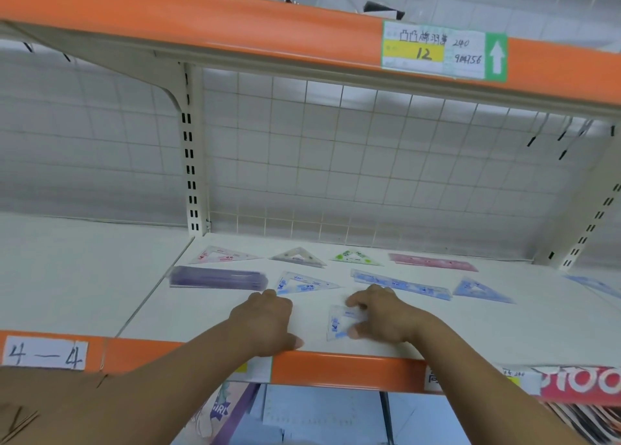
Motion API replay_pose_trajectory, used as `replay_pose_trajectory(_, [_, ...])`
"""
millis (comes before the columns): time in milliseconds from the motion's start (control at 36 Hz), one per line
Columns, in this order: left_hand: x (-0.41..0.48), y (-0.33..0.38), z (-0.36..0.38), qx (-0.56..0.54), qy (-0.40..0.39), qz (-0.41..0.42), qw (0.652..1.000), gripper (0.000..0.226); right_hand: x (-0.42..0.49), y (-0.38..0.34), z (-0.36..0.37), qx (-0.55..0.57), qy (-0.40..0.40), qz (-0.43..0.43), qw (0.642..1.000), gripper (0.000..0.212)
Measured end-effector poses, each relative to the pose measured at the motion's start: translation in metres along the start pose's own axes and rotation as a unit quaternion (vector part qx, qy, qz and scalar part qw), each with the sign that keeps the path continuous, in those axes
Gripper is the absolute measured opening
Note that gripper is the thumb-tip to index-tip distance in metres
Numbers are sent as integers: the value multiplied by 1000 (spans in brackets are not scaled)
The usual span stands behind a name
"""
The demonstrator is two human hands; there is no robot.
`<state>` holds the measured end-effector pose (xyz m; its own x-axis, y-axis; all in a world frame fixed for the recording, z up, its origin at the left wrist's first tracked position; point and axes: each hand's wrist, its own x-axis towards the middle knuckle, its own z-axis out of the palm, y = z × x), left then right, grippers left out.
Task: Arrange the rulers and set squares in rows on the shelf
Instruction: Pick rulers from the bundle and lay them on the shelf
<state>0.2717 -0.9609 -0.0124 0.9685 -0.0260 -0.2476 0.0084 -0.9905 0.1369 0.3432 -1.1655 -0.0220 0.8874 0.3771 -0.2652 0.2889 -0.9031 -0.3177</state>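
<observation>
On the white shelf lie two rows of rulers and set squares. The back row holds a pink set square, a clear set square, a green set square and a pink ruler. In front of them lie a purple ruler, a blue-printed set square, a blue ruler and a blue set square. My right hand grips a clear set square with blue print near the front edge. My left hand rests flat on the shelf, fingers curled, holding nothing.
An orange front lip edges the shelf, with a "4—4" label at the left. A wire grid back panel and a slotted upright stand behind. An upper orange shelf hangs overhead. Another blue piece lies far right.
</observation>
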Motion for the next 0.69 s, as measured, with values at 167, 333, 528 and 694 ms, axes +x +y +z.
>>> replay_pose_trajectory(167, [-1,-2,-1,-4,-1,-1,1000,57,0,0,-3,-10,-9,7,1000,44])
replay_pose_trajectory(333, [-1,-6,-2,-1,2,-5,1000,59,-1,-6,-3,-9,-4,-5,1000,51])
replay_pose_trajectory(528, [-1,-7,-3,2,2,-3,1000,59,0,-9,-5,-26,-21,22,999,50])
replay_pose_trajectory(694, [-1,-9,-4,2,-1,0,1000,61,0,-11,-1,-30,-4,17,999,32])
